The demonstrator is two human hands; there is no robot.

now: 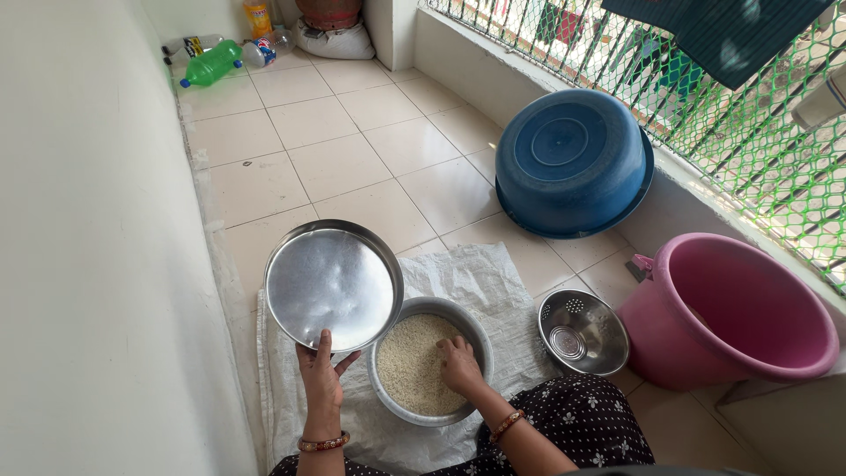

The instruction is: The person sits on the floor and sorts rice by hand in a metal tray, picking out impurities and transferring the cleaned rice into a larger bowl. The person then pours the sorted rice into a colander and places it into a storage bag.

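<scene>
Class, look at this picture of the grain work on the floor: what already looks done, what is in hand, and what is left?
Done: the bowl of pale grain sits on the white sack sheet. In hand: the left hand holds the steel plate tilted and bare, while the right hand rests in the grain. Left: no grain is on the plate, and the colander sits empty.

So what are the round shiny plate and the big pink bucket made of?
The round shiny plate, held up by the left hand, looks like polished steel: silvery grey with a soft glare and a thin raised rim. The big pink bucket looks like plastic: even colour, dull smooth sheen, thick moulded rim.
</scene>
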